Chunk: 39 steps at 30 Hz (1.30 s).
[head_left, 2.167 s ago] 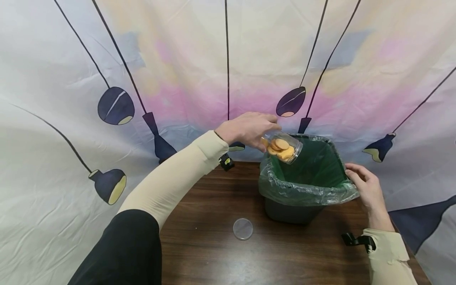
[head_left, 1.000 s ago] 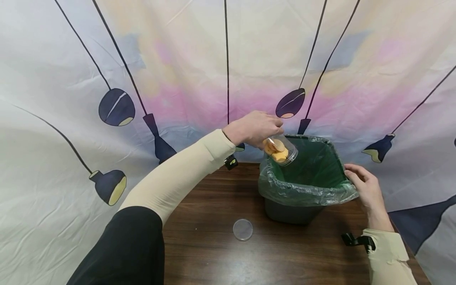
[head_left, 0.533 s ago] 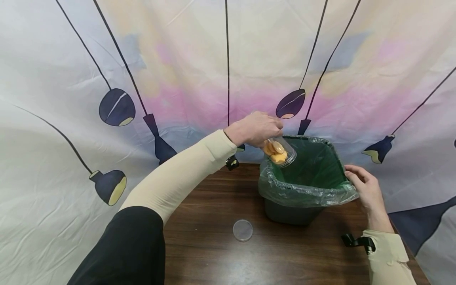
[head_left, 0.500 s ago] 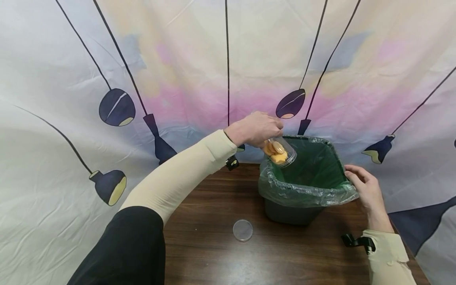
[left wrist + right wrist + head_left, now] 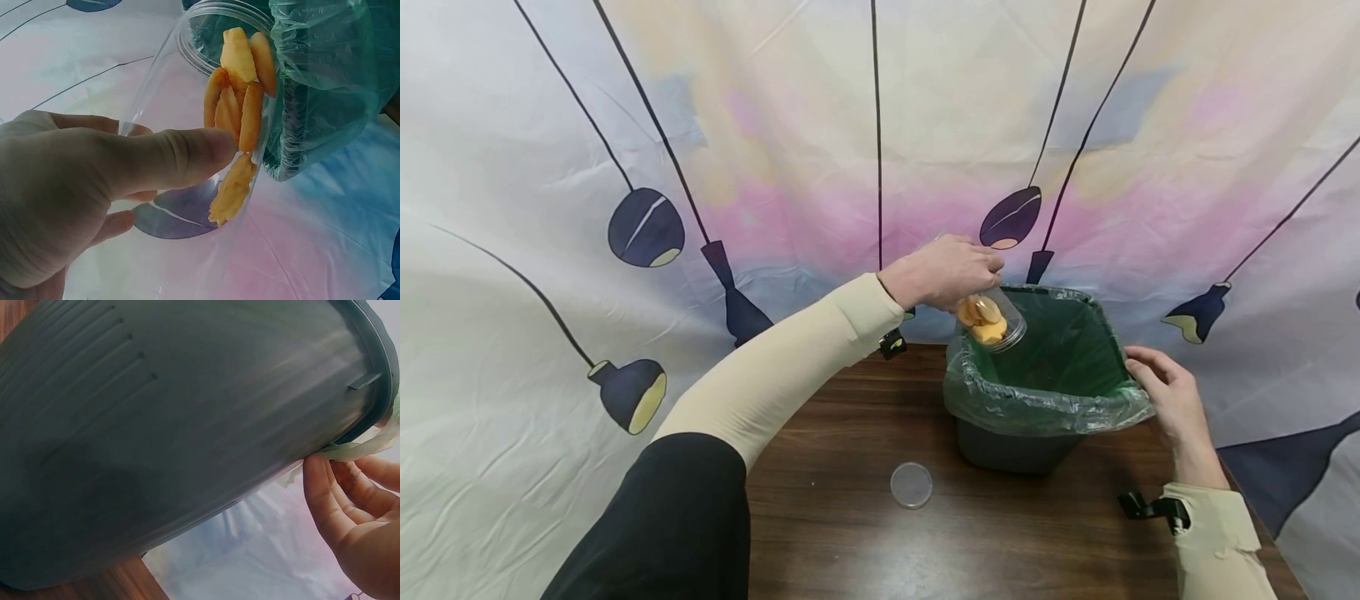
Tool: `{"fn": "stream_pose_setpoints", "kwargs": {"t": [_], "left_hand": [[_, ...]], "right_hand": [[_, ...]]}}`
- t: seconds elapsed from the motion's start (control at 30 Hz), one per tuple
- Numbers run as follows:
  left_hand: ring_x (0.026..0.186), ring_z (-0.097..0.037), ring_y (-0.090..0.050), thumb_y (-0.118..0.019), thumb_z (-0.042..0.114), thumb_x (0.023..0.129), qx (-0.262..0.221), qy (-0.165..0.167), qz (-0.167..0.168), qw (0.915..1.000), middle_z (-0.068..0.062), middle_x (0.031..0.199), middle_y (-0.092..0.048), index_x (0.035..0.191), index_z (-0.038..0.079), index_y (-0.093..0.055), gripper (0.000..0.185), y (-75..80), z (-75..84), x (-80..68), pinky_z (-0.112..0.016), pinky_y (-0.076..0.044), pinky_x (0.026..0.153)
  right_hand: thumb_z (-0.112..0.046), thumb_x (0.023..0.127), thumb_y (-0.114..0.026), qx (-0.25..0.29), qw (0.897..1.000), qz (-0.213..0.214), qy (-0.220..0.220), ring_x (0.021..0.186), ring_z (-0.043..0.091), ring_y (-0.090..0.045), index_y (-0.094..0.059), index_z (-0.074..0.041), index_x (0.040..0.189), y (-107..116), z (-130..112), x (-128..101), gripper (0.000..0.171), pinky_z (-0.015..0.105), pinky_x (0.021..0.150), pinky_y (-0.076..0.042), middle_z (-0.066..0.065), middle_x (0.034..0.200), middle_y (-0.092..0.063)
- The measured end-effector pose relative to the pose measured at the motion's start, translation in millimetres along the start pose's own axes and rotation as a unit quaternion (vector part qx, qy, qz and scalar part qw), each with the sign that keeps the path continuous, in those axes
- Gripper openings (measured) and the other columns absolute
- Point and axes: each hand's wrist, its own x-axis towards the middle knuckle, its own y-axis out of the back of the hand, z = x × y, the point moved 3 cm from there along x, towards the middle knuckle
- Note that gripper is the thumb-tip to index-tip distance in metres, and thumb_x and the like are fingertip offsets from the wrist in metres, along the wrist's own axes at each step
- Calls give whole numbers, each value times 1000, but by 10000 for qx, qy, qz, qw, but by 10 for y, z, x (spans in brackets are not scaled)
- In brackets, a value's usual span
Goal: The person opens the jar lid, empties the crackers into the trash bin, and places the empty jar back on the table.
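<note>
Crackers (image 5: 983, 317), round and orange, sit bunched near the mouth of a clear plastic jar (image 5: 996, 317) that the left hand (image 5: 942, 271) holds tipped on its side above the near-left corner of the bin (image 5: 1011, 446). In the left wrist view the thumb (image 5: 169, 156) lies curled across the jar wall, a firm grip on the body so that the open mouth points down into the green liner (image 5: 1045, 400); the crackers (image 5: 240, 94) crowd against the lower side of the neck, as the tilt would send them. The right hand (image 5: 1172, 396) rests at the bin's far right rim, fingers (image 5: 328, 500) lightly bent against the liner's folded edge, which looks meant to steady the bin. On the dark wooden surface (image 5: 850, 533), well apart from the bin, lies the clear round lid (image 5: 912, 484), flat and out of the way.
</note>
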Motion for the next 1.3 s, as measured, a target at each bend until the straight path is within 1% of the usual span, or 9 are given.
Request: {"fn": "stream_pose_setpoints", "kwargs": {"t": [0.1, 0.23, 0.33, 0.53, 0.8, 0.9, 1.0, 1.17, 1.3], "left_hand": [[111, -18, -55, -77, 35, 76, 99, -43, -33, 9999, -1, 120, -56, 123, 19, -63, 51, 1, 15, 10, -37, -47, 97], [113, -18, -53, -75, 30, 76, 170, -133, -53, 9998, -1, 118, -56, 121, 19, -63, 48, 2, 36, 26, -37, -46, 97], [116, -19, -52, -75, 27, 77, 200, -215, -64, 9995, -2, 119, -56, 122, 18, -63, 48, 3, 49, 38, -37, -45, 99], [121, -20, -50, -76, 27, 78, 282, -331, -77, 9990, -1, 124, -57, 126, 21, -63, 50, 18, 69, 53, -37, -44, 102], [120, -21, -53, -71, 13, 82, 486, -389, 123, 9980, -1, 121, -59, 122, 22, -66, 41, 52, 100, 58, -37, -43, 103], [120, -20, -54, -69, 10, 83, 521, -422, 232, 9975, -1, 120, -60, 121, 22, -67, 40, 59, 109, 58, -35, -40, 106], [121, -18, -54, -67, 8, 87, 576, -428, 326, 9969, 0, 122, -61, 123, 23, -66, 39, 75, 118, 62, -34, -35, 111], [125, -16, -52, -65, 7, 90, 678, -420, 281, 9964, 1, 128, -60, 126, 23, -65, 40, 101, 145, 76, -33, -30, 115], [124, -16, -53, -64, 6, 90, 719, -411, 299, 9961, 2, 126, -61, 124, 23, -66, 38, 95, 156, 67, -32, -31, 114]], "right_hand": [[-21, 100, -55, 40, 10000, -1, 28, 99, -10, -50, -60, -6, 128, -9, 3, 0, 33, 7, 75, -39, -30, 109, -54], [-17, 99, -55, 208, 9998, 8, 68, 98, -11, -50, -61, -5, 127, -21, 5, -1, 30, 7, 77, -39, -28, 108, -56], [-16, 100, -55, 264, 9996, -3, 76, 98, -11, -50, -61, -4, 127, -24, 6, -1, 30, 8, 77, -39, -27, 109, -56], [-19, 100, -55, 230, 9997, -4, 55, 99, -9, -50, -60, -5, 127, -21, -6, -2, 31, 7, 77, -39, -27, 109, -56], [-18, 100, -54, 231, 9997, -34, 95, 97, -11, -50, -60, -4, 127, -18, -14, 2, 31, 7, 77, -39, -27, 109, -56], [-20, 100, -55, 134, 9999, -30, 96, 99, -11, -50, -60, -5, 127, -14, -10, 0, 32, 7, 77, -39, -28, 108, -55], [-21, 100, -55, 94, 9999, -26, 105, 99, -10, -50, -61, -6, 127, -11, -13, 3, 31, 7, 77, -39, -29, 108, -55], [-20, 100, -55, 129, 9998, -43, 112, 99, -10, -50, -61, -6, 127, -4, -23, 6, 31, 7, 77, -39, -29, 109, -55], [-22, 100, -55, 100, 9999, -85, 75, 100, -10, -50, -61, -6, 127, -23, -15, 19, 32, 6, 76, -39, -30, 109, -54]]}}
